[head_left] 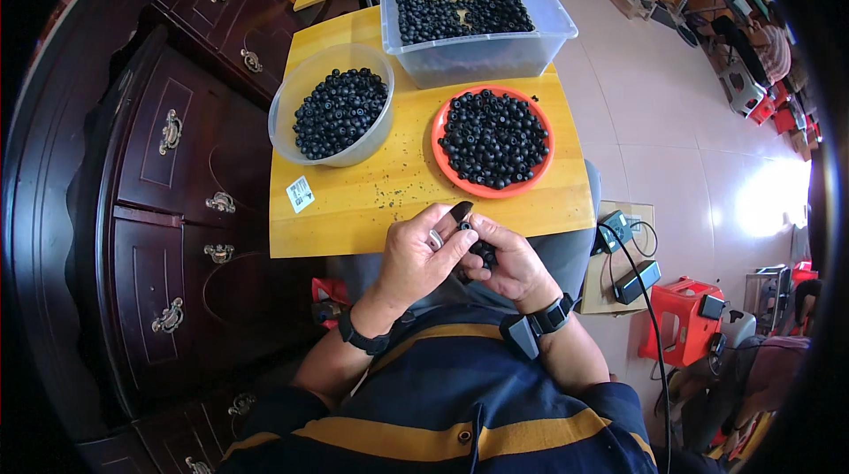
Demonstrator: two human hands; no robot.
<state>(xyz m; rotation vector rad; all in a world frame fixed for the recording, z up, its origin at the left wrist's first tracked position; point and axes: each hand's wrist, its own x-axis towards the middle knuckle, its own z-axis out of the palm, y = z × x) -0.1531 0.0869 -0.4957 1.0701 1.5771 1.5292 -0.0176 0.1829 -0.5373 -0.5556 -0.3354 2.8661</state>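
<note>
My two hands meet just past the table's near edge. My left hand point(416, 253) is closed, fingers bent. A dark, flat, rounded-ended piece point(461, 210) sticks up at its fingertips, and a small pale, shiny piece point(434, 240) shows between its fingers; I cannot tell whether they belong together. My right hand point(517, 272) cups several small black bead-like pieces point(483, 251) in its curled fingers. One more black bead point(464, 225) with a hole sits between the fingertips of both hands. Nearest to them, an orange-red plate point(436, 142) holds many like beads.
On the yellow table point(354, 231) stand a round translucent tub point(281, 125) and a larger rectangular clear bin point(482, 67), both holding black beads. Dark crumbs and a white label point(300, 194) lie there. A dark wooden cabinet point(146, 182) is at left; a red stool point(685, 319) and cable point(653, 324) at right.
</note>
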